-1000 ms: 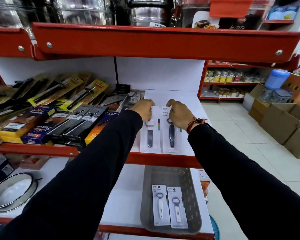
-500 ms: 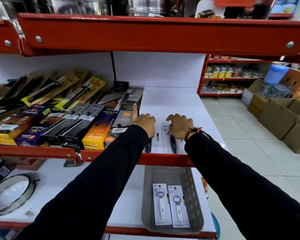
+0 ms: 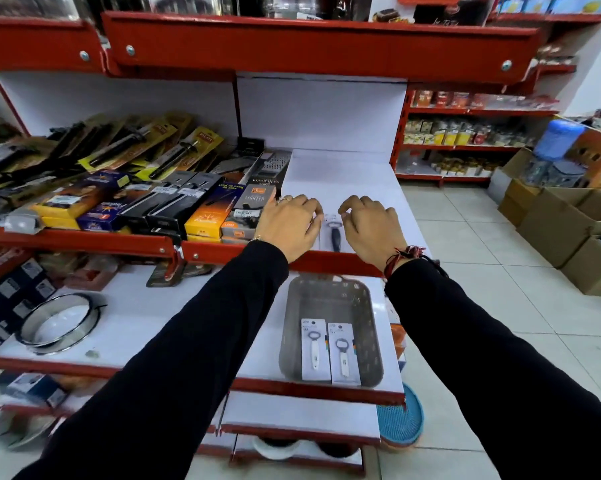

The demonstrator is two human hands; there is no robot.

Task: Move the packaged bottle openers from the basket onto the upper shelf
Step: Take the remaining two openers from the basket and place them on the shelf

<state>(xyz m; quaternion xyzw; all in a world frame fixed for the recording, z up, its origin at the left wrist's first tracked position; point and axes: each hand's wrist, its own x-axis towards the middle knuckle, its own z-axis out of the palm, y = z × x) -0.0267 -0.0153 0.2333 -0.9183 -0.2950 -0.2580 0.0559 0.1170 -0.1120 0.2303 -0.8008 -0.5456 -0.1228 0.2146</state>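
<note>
A packaged bottle opener with a dark handle point(image 3: 334, 233) lies flat on the white upper shelf point(image 3: 347, 174), seen between my two hands. My left hand point(image 3: 290, 225) hovers over the shelf's front with its fingers curled and apart, covering whatever lies beneath. My right hand point(image 3: 370, 226) is just right of the dark opener, fingers curled, holding nothing. One shelf down stands a grey perforated basket point(image 3: 299, 306) with two white-handled packaged bottle openers, one on the left point(image 3: 313, 349) and one on the right point(image 3: 344, 353), side by side.
Boxed lighters and carded kitchen tools point(image 3: 195, 209) crowd the upper shelf left of my hands. A metal ring pan point(image 3: 60, 323) sits on the lower shelf's left. Cardboard boxes point(image 3: 569, 223) stand on the tiled floor at right. A red shelf lip point(image 3: 326, 50) overhangs above.
My hands have drawn back toward the shelf's front edge and lifted off the two packages they were pressing flat. The view has tilted down, showing more of the basket.
</note>
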